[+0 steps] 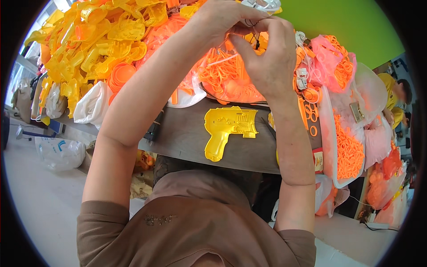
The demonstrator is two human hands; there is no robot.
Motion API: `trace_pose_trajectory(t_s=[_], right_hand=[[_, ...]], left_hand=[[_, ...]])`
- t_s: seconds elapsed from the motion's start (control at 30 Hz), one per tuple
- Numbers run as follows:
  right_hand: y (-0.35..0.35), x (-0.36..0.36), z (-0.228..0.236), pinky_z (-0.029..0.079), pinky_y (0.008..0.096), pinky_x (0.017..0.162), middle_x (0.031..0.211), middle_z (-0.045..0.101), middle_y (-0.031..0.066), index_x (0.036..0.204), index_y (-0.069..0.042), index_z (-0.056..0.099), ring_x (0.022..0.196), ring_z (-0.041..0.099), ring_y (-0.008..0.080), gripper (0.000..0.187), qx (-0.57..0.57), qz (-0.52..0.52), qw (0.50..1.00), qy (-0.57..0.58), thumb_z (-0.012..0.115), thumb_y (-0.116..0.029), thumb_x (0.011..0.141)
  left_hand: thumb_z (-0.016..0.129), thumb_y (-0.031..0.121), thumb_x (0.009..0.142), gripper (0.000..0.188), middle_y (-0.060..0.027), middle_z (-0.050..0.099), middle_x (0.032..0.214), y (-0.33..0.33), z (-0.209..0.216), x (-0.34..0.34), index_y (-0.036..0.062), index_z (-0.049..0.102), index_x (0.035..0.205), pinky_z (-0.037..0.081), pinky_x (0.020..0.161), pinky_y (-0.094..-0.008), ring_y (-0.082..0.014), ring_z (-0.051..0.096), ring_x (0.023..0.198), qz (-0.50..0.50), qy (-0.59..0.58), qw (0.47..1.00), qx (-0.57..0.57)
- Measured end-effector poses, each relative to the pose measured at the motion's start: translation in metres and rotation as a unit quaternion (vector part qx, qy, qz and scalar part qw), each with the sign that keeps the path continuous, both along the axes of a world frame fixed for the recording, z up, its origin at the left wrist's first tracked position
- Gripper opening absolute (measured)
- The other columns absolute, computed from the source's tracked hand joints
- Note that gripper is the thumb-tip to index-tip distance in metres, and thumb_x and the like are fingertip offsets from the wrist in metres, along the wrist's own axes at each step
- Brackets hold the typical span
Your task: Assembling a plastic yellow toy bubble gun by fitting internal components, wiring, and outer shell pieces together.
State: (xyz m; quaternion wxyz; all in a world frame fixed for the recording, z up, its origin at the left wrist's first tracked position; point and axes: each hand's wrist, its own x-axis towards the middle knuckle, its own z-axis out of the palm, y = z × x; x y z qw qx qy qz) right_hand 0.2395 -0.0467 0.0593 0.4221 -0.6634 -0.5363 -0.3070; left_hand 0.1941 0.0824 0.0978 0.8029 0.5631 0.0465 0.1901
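Note:
Both hands are raised close together over the far side of the table. My left hand [218,22] has its fingers bent inward, with thin black wires [255,39] at the fingertips. My right hand [272,55] meets it from the right, its fingers curled toward the same wires and its thumb pointing at the left hand. The exact grip is partly hidden behind the fingers. Nearer me, a yellow toy-gun shell half [229,129] lies on the grey table [178,138], its inside facing up and its handle toward me.
Yellow plastic shells [106,40] are heaped at the far left beside stacked orange discs [121,78]. Bagged orange rings [220,69] lie beneath the hands. At right stands a clear bin [330,147] holding small orange parts. A person in yellow [389,91] is at far right.

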Motion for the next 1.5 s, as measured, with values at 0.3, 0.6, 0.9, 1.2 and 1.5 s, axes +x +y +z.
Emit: trace_pose_trajectory(t_s=[0.3,0.6,0.9,1.2,1.5], right_hand=[[-0.003,0.035,-0.011,0.045,0.0374,0.077,0.095,0.059,0.0108,0.079,0.0,0.058,0.091,0.056,0.0269,0.015,0.023,-0.084,0.988,-0.125,0.069,-0.008,0.075],[-0.023,0.024,-0.01,0.043,0.0384,0.082,0.104,0.057,0.0117,0.077,0.0,0.059,0.096,0.054,0.0259,0.012,-0.02,0.032,0.999,-0.034,0.069,-0.007,0.074],[-0.027,-0.011,-0.033,0.039,0.026,0.046,0.077,0.062,0.0089,0.088,-0.001,0.056,0.052,0.05,0.0112,0.015,-0.059,-0.008,0.968,0.245,0.061,-0.014,0.088],[-0.046,-0.046,-0.035,0.037,0.0179,0.04,0.077,0.066,0.011,0.094,0.002,0.059,0.042,0.039,0.0028,0.014,-0.035,0.254,0.658,0.708,0.056,-0.011,0.089],[-0.026,-0.053,-0.08,0.041,0.0203,0.044,0.074,0.063,0.0052,0.094,-0.001,0.061,0.049,0.051,0.0059,0.013,-0.116,0.166,0.85,0.486,0.054,-0.012,0.09]], left_hand=[[0.062,0.003,0.083,0.029,-0.011,0.06,0.09,0.0,-0.018,0.018,-0.0005,0.049,0.108,0.051,0.065,-0.0285,-0.0172,0.061,0.074,0.053,-0.012,0.998,0.028],[0.064,0.004,0.082,0.026,-0.0096,0.058,0.085,-0.019,-0.027,0.027,-0.0004,0.049,0.104,0.049,0.058,-0.0274,-0.017,0.06,0.07,0.12,0.031,0.991,0.045],[0.062,0.002,0.083,0.026,-0.0073,0.058,0.086,-0.022,-0.033,0.032,0.0016,0.048,0.105,0.047,0.059,-0.0261,-0.014,0.058,0.069,0.106,0.015,0.993,0.051],[0.059,0.0,0.085,0.026,-0.0077,0.058,0.084,-0.014,-0.037,0.028,0.0029,0.045,0.106,0.047,0.057,-0.027,-0.0157,0.059,0.066,0.08,0.004,0.997,-0.011],[0.059,0.012,0.088,0.028,-0.0062,0.057,0.083,-0.006,-0.029,0.016,0.0073,0.045,0.112,0.051,0.053,-0.032,-0.0176,0.059,0.064,0.099,0.093,0.99,0.027]])
